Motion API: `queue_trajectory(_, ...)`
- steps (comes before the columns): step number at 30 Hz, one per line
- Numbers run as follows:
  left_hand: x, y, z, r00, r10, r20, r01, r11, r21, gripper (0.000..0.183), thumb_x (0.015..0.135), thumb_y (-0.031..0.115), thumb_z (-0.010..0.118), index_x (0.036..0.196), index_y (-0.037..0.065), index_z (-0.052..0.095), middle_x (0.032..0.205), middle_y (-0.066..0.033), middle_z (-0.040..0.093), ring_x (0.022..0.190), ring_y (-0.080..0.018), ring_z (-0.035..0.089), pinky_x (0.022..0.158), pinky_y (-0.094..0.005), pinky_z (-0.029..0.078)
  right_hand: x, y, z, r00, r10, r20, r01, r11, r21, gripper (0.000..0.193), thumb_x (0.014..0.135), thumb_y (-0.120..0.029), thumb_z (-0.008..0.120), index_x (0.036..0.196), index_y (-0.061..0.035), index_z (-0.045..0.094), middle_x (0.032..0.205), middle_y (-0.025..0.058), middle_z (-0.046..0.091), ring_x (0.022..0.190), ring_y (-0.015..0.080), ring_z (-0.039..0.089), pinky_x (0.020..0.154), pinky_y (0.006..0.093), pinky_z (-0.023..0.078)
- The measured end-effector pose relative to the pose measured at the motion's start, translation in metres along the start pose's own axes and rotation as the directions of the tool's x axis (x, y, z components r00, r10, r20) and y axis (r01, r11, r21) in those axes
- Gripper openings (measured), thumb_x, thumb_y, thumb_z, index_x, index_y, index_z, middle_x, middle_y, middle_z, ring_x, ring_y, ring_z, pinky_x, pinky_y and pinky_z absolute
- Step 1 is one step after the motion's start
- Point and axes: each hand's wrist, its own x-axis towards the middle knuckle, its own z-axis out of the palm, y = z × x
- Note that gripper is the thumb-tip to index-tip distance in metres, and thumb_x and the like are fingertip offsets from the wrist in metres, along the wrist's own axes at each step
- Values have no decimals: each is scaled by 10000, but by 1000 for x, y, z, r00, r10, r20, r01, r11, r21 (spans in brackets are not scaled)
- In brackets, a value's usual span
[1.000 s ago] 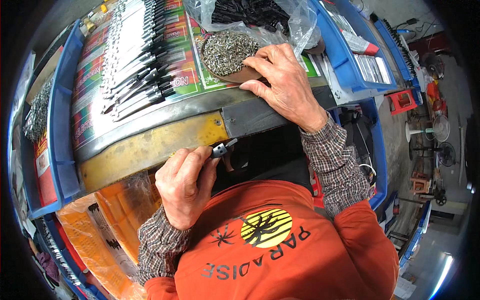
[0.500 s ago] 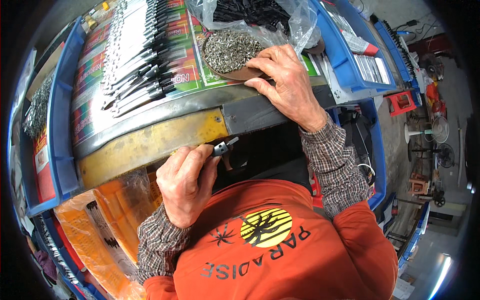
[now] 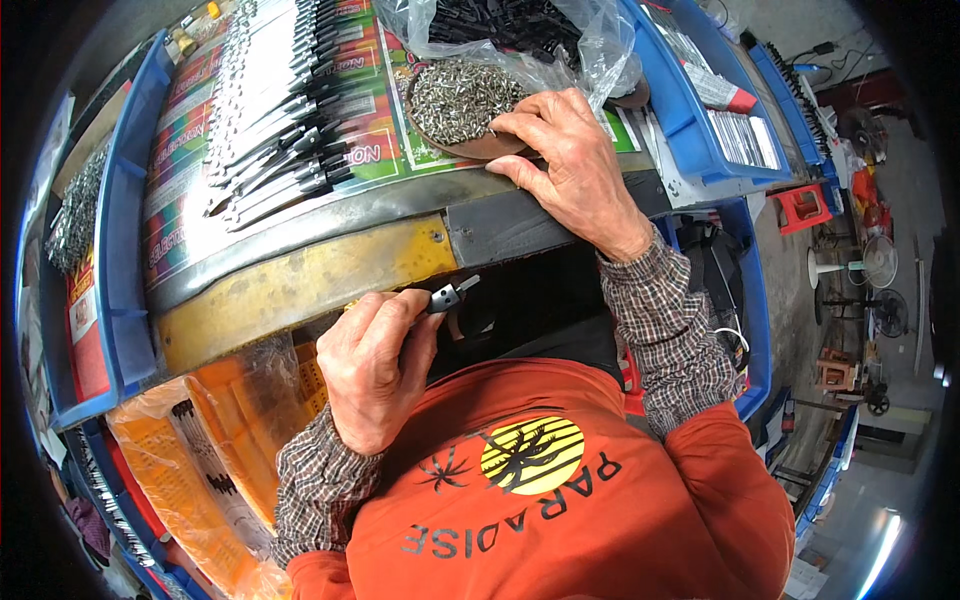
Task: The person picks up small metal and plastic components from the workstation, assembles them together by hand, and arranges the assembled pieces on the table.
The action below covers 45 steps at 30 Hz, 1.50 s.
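My left hand (image 3: 375,365) is closed, thumb and fingers pinching a small black handle piece (image 3: 443,298) just off the table's front edge. Dark holes show in its side, and a thin metal tip sticks out toward the right; my fingers cover the rest. On the right, my right hand (image 3: 570,160) rests at the rim of a brown dish (image 3: 480,148) heaped with small silver metal pins (image 3: 465,95). Its index fingertip touches the pins, while the thumb lies lower, apart from it. The other fingertips are hidden.
Rows of blades with black handles (image 3: 290,150) lie on the printed table cover at left. A clear plastic bag (image 3: 610,50) of black parts stands behind the dish. Blue bins (image 3: 130,230) flank the table. The metal-faced table edge (image 3: 310,290) runs before me.
My left hand has shifted very slightly to the right with the handle piece. My right hand has stayed at the dish, nearly still.
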Motion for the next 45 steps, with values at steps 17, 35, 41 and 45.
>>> queue_trajectory(17, -1, 2, 0, 1000, 4, 3, -4, 1000, -20, 150, 741, -15, 704, 869, 12, 631, 712, -109, 594, 571, -229, 565, 531, -298, 449, 3, 0, -7, 1000, -11, 7, 11, 999, 51, 189, 730, -187, 740, 830, -57, 648, 836, 65, 575, 859, 258, 525, 747, 368, 456)
queue_trajectory(35, -3, 12, -2, 995, -79, 67, 84, 994, -76, 200, 713, -9, 723, 874, 25, 609, 687, -103, 553, 590, -267, 567, 527, -350, 451, -31, -71, -18, 985, 82, 149, -161, 738, 655, 83, 778, -18, 689, 827, -6, 624, 779, 45, 606, 727, 153, 559, 667, 280, 453)
queue_trajectory(41, -4, 16, 1, 997, -41, 59, 45, 997, -64, 209, 706, -9, 723, 878, 27, 610, 682, -98, 546, 591, -270, 562, 529, -355, 452, -41, -77, -16, 987, 48, 154, -141, 726, 673, 82, 800, -33, 683, 843, -5, 619, 819, 64, 630, 765, 171, 583, 700, 290, 473)
queue_trajectory(45, -6, 17, 3, 999, 2, 33, -1, 999, -34, 220, 694, -12, 724, 878, 31, 611, 683, -94, 546, 592, -271, 559, 526, -357, 452, -45, -80, -18, 960, 121, 254, -271, 643, 717, 67, 825, -33, 667, 853, 10, 623, 855, 74, 628, 779, 149, 597, 697, 269, 489)
